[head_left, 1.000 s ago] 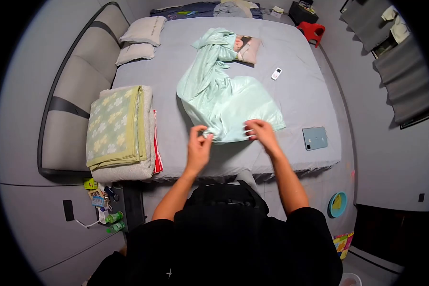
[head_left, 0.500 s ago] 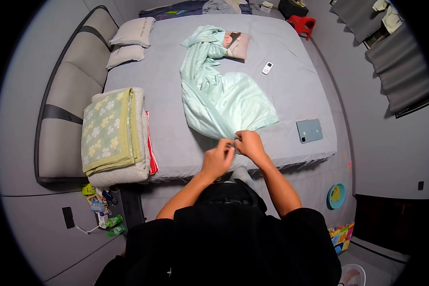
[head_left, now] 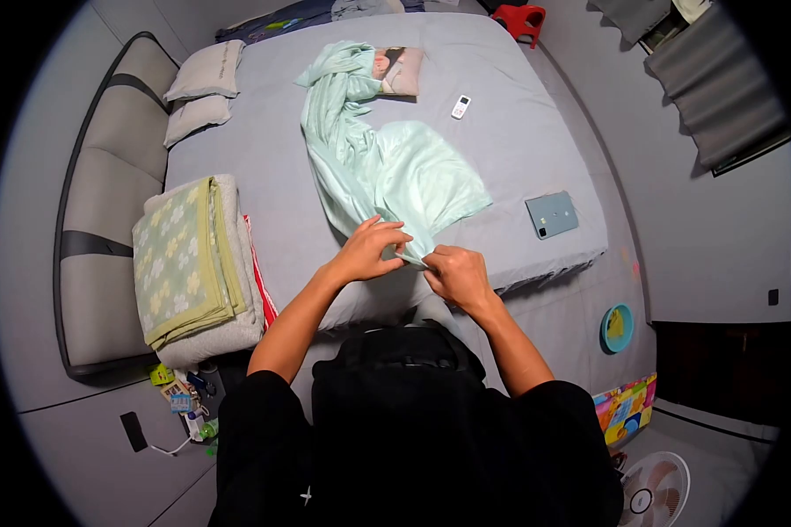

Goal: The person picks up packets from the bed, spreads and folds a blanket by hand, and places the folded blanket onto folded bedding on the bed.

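A mint-green cloth [head_left: 426, 171] lies rumpled on the grey bed, its near end drawn to a gathered point at the bed's front edge. My right hand [head_left: 459, 277] is closed on that near end. Touching the cloth just to the left, my left hand [head_left: 372, 250] has its fingers curved over the edge, thumb and fingertips close together on it. The cloth's far end rests against a small printed pillow [head_left: 402, 72].
A white remote [head_left: 460, 107] and a grey-blue tablet [head_left: 552, 215] lie on the bed [head_left: 255, 189]. Folded bedding [head_left: 185, 263] is stacked at the left, below two pillows. On the floor at the right stand a blue basin [head_left: 617, 329] and a fan [head_left: 655, 492].
The view has shifted. My hands, apart at first, have come together at the cloth's near end, which is now gathered narrower. My left hand has moved back onto the cloth's edge.
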The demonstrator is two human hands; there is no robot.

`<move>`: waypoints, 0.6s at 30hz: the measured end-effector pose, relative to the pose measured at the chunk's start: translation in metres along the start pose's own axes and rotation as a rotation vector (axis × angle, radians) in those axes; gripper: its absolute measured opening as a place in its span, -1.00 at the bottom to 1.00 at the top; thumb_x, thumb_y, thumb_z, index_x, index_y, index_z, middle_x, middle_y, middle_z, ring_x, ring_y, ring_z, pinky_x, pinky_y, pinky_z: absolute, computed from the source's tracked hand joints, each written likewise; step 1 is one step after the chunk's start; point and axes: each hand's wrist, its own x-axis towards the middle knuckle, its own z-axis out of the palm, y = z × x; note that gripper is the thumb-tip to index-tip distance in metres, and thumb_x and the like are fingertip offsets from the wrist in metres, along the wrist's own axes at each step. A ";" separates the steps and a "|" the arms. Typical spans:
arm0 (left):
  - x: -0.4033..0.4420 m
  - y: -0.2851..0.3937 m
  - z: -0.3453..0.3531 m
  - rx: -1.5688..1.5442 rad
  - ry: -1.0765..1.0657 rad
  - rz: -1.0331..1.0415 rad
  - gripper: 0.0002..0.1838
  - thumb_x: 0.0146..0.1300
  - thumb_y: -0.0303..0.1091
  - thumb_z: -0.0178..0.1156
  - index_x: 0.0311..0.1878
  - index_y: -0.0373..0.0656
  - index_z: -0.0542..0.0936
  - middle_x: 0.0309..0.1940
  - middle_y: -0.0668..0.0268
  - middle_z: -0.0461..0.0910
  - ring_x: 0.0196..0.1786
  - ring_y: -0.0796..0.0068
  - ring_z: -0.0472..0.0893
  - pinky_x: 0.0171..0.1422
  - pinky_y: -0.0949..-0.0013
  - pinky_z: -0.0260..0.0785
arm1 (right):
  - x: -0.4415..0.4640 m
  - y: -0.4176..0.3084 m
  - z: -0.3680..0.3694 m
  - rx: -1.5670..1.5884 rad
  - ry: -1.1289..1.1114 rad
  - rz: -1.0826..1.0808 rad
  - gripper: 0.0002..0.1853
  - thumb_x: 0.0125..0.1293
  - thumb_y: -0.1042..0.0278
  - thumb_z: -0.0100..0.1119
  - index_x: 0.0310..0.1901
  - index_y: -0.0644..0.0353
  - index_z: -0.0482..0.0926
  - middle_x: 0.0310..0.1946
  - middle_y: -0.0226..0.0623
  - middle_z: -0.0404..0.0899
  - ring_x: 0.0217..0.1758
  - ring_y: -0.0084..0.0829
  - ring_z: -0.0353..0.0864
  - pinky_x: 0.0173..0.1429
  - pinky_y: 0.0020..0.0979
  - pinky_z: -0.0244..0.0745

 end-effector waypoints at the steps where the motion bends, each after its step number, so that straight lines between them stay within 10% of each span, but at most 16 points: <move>1: 0.003 0.001 -0.001 -0.022 -0.023 0.012 -0.74 0.14 -0.27 0.37 -0.13 -0.07 0.59 -0.01 0.35 0.65 0.38 0.22 0.43 0.56 -0.08 -0.04 | -0.001 0.003 0.000 0.005 0.004 0.015 -0.92 0.02 0.35 0.32 -0.43 0.11 0.65 -0.51 -0.35 0.55 -0.40 -0.25 0.63 -0.35 -0.22 0.51; 18: 0.054 -0.002 0.001 0.151 -0.452 0.043 -0.53 0.17 0.12 0.28 -0.33 -0.17 0.75 -0.39 0.25 0.64 -0.14 0.24 0.58 0.14 0.20 0.23 | -0.001 0.028 -0.012 -0.002 -0.026 0.081 -0.89 0.01 0.42 0.25 -0.38 0.10 0.71 -0.47 -0.32 0.63 -0.36 -0.21 0.65 -0.33 -0.19 0.52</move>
